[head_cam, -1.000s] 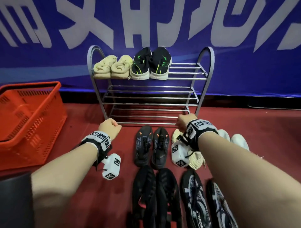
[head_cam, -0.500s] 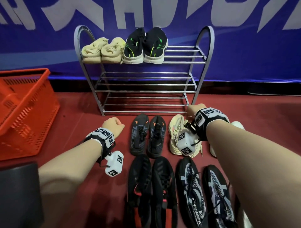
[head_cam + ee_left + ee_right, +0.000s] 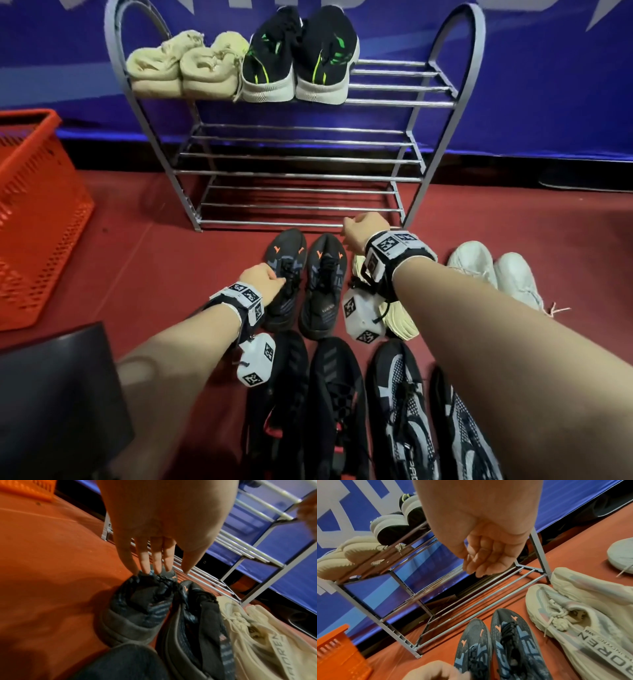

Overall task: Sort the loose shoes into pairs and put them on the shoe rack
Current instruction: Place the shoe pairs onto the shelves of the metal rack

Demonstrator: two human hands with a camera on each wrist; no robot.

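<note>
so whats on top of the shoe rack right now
On the shoe rack's top shelf: a cream pair on the left, beside it a black pair with green marks. The lower shelves show only bare bars.

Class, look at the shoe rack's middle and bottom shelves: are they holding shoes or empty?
Empty. Only bare bars show on the shoe rack below its top shelf, which holds the beige pair and black-and-green pair.

On the shoe rack [image 3: 445,99], the top shelf's right half at 1 o'clock lies open; cream shoes [image 3: 185,68] and black-green shoes [image 3: 301,58] fill its left. Both lower shelves are bare. Floor pairs crowd 6 o'clock; the orange basket [image 3: 37,219] blocks 9 o'clock.
</note>
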